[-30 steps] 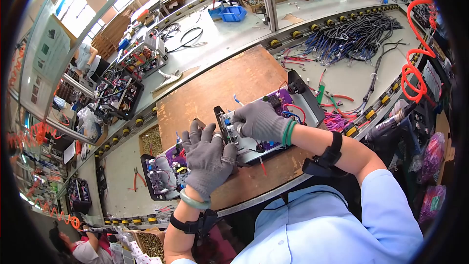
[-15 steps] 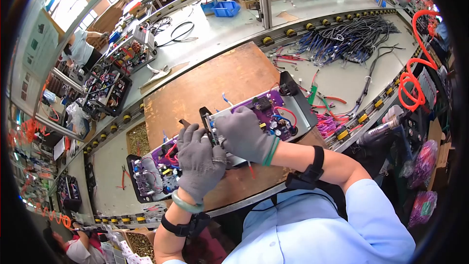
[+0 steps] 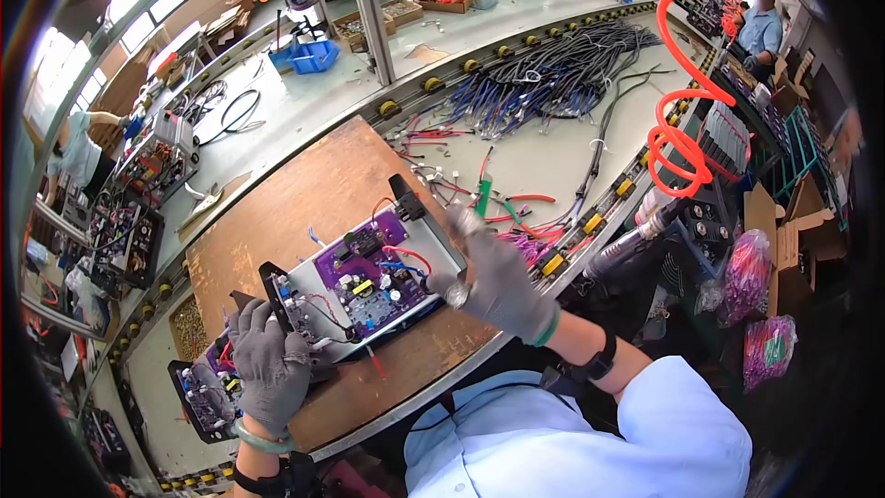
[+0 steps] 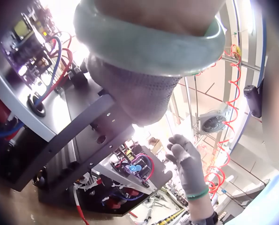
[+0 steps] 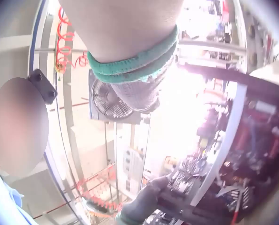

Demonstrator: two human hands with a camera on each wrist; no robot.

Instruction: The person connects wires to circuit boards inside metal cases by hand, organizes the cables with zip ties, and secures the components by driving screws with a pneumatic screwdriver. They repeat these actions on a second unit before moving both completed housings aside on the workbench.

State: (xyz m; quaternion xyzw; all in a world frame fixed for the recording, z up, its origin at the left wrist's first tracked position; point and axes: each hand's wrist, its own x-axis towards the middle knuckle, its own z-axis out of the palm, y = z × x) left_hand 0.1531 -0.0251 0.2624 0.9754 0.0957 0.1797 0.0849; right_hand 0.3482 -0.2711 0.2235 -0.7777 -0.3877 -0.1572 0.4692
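Note:
Grey gloves cover both hands. My left hand (image 3: 267, 364) rests with extended fingers at the black end plate (image 3: 275, 288) where two metal chassis meet. The right-hand chassis holds a purple circuit board (image 3: 369, 281) with red and blue wires. A second unit (image 3: 207, 401) sits to the left, partly hidden by the left hand. My right hand (image 3: 505, 288) is lifted beside the right end of the first chassis, fingers spread and nothing held. In the left wrist view, dark perforated end plates (image 4: 99, 136) stand below the left hand.
Both units sit on a worn wooden board (image 3: 277, 194). Beyond it lie loose red leads, a green-handled tool (image 3: 484, 195) and a heap of black cables (image 3: 553, 74). A coiled orange air hose (image 3: 678, 143) hangs at the right. A metal post (image 3: 369, 18) rises behind the board.
My right hand has left the first chassis's left end, moved to its right side and spread its fingers. The left hand stays at the end plate. The head view has swung right.

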